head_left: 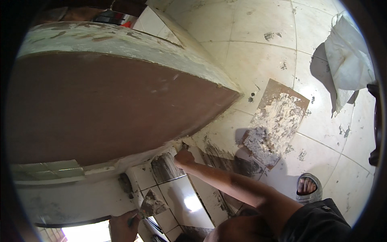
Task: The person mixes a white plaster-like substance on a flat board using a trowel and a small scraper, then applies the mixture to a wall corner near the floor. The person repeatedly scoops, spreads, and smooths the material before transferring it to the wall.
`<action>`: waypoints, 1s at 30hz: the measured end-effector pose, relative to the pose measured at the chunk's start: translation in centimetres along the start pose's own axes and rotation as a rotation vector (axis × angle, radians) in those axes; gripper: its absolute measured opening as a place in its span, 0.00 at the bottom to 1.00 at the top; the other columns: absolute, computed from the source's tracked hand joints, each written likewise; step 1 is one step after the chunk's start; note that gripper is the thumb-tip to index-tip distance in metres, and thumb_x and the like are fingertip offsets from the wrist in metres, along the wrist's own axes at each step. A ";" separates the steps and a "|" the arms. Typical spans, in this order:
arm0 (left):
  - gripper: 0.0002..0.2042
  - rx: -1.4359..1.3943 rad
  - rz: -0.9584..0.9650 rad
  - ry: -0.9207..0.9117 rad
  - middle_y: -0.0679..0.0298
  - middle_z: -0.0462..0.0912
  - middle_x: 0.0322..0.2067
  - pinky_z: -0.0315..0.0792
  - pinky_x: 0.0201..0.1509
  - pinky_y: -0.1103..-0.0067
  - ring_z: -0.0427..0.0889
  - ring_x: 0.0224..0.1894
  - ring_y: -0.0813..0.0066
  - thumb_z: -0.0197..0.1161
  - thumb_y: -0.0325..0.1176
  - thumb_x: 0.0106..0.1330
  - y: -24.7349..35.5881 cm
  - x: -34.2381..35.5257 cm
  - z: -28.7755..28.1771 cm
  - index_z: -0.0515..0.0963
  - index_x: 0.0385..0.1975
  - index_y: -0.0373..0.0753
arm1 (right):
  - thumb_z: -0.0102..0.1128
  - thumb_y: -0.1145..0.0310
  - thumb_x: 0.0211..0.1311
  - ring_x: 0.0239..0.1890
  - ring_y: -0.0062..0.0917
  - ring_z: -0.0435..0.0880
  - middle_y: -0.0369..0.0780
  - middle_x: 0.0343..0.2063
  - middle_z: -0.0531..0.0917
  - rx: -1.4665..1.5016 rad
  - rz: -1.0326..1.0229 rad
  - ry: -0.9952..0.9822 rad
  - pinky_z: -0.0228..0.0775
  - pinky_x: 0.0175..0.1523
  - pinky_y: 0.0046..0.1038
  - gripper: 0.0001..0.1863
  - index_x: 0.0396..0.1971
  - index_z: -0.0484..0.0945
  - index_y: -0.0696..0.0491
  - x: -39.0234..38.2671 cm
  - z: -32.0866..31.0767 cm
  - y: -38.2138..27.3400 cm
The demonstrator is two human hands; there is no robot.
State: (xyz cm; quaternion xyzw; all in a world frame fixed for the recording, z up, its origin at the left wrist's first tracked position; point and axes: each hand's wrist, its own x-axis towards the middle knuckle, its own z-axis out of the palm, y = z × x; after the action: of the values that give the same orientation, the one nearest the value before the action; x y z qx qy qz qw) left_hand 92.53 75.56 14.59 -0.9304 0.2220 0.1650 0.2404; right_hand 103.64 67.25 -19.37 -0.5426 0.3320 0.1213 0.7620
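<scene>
My left hand (pixel 124 227), at the lower edge, is closed round the handle of a putty knife. Grey-white paste smears the broad blade of this putty knife (pixel 153 203), which is over white tiles. My right hand (pixel 184 157) reaches in from the lower right and is closed, close to the corner where the brown panel (pixel 100 105) meets the tiled surface. A small dark bit shows at its fingertips, too small to name. Grey smears (pixel 167 168) cover the tile beside that hand.
A brown board (pixel 278 86) heaped with whitish paste (pixel 282 121) lies on the tiled floor to the right. A white sack (pixel 350 56) is at the far right. My sandalled foot (pixel 308 188) stands near the board. Dark splotches mark the floor tiles.
</scene>
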 end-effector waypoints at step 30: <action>0.13 0.041 0.031 -0.037 0.48 0.87 0.43 0.80 0.50 0.67 0.87 0.45 0.51 0.63 0.34 0.70 0.3 -1.4 1.3 0.84 0.49 0.38 | 0.51 0.64 0.69 0.52 0.47 0.84 0.57 0.50 0.79 -0.021 0.058 0.016 0.79 0.55 0.46 0.29 0.65 0.62 0.62 -0.2 1.1 0.9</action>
State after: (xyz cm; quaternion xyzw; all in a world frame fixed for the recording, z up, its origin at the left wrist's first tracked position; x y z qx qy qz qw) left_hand 90.88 76.48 13.97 -0.9184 0.2354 0.1814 0.2611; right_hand 103.42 68.58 -19.71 -0.5415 0.3523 0.1427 0.7499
